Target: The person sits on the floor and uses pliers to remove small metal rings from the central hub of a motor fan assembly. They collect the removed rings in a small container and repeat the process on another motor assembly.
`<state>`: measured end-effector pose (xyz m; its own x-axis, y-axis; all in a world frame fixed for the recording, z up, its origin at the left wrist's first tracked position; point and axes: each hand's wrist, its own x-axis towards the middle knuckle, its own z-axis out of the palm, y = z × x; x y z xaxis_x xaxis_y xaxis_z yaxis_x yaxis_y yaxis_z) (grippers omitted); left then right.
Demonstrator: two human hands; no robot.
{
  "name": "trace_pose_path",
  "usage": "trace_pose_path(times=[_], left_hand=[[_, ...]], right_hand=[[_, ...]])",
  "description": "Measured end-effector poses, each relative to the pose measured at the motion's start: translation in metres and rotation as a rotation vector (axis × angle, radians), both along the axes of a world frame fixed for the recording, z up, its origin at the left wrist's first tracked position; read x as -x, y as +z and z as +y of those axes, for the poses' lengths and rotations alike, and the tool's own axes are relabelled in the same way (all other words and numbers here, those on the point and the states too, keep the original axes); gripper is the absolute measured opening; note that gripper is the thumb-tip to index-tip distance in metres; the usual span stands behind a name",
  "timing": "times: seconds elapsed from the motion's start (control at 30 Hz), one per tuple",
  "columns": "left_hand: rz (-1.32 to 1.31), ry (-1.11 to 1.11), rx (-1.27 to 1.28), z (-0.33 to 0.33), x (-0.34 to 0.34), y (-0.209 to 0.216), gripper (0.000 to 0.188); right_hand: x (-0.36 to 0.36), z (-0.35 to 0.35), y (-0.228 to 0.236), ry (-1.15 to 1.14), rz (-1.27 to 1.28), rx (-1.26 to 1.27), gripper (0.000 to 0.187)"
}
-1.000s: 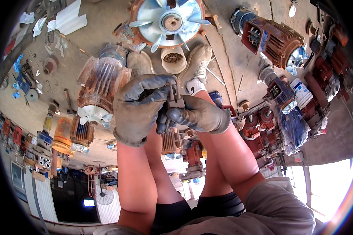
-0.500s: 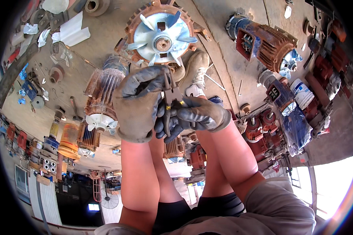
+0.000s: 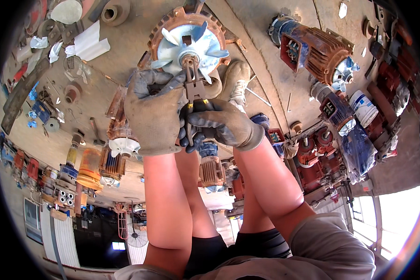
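Observation:
Plain metal pliers point(image 3: 195, 91) with yellow marks by the handles point away from me. Their tips meet the hub of a blue-white fan point(image 3: 211, 46) on a rusty motor point(image 3: 161, 29); they look like circlip pliers. My right hand point(image 3: 228, 122), in a grey-black glove, is closed around the handles. My left hand point(image 3: 154, 112), gloved alike, is curled beside the jaws, thumb and forefinger near the tips and the hub. Whatever those fingers pinch, if anything, is hidden.
A rusty finned motor point(image 3: 319, 51) with an opened terminal box lies at the right. Another with a white fan point(image 3: 124, 145) sits beside my left wrist. A white bucket point(image 3: 362, 108), orange bucket point(image 3: 89, 168) and shoe point(image 3: 238, 79) are around. White paper point(image 3: 91, 41) lies far left.
Both hands and the pliers have moved away from me and slightly left. The plier tips, earlier short of the fan, now reach its hub.

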<state>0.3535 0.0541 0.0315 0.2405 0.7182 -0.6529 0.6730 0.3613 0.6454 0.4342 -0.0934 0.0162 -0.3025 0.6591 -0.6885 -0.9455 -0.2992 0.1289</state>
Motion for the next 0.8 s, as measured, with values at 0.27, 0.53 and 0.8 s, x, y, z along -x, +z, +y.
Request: trace_pose_path(times=[0.27, 0.53, 0.8], left_hand=[[-0.124, 0.116, 0.090, 0.004, -0.002, -0.008, 0.025], [-0.086, 0.045, 0.065, 0.007, 0.001, -0.013, 0.023], [-0.060, 0.053, 0.075, 0.008, -0.002, -0.014, 0.025]], right_hand=[[0.053, -0.016, -0.038, 0.110, -0.693, -0.053, 0.028], [0.044, 0.014, -0.016, 0.049, -0.312, 0.278, 0.056], [0.058, 0.023, -0.015, -0.215, -0.213, 0.312, 0.059]])
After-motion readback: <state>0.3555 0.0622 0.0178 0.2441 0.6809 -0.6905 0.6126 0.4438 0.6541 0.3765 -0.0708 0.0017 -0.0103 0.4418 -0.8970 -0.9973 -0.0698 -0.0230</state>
